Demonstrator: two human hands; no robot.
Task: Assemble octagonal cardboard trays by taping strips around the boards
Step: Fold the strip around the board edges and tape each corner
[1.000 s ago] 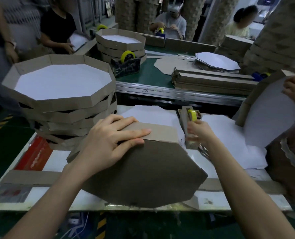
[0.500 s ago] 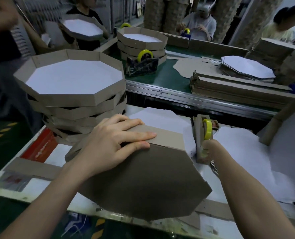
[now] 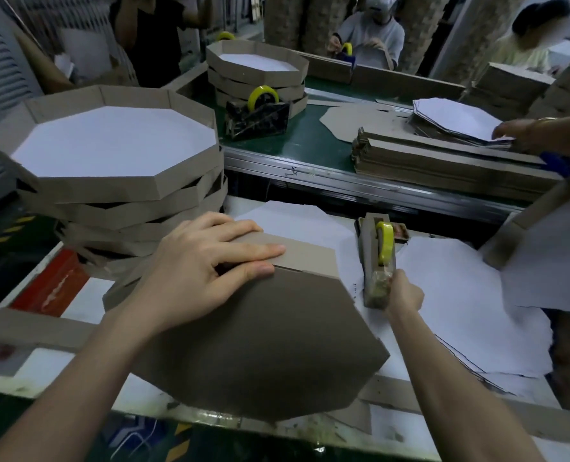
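board (image 3: 260, 345), eight-sided, brown side up: lies at 6 o'clock on the counter (image 3: 77, 301), reaching its near edge. strip (image 3: 307, 256) runs along the board's 12 o'clock edge. left hand (image 3: 203, 265), fingers flat, presses strip to board, likely to hold the joint for taping. right hand (image 3: 405, 295) at 3 o'clock curls round the near end of the tape dispenser (image 3: 378, 258). stack of trays (image 3: 117, 151) crowds 10 o'clock; narrow open room lies between board and dispenser.

The left grip (image 3: 193, 271) presses a cardboard strip (image 3: 307, 256) onto the octagonal board (image 3: 270, 355); the right grip (image 3: 404, 295) holds the tape dispenser (image 3: 375, 261).
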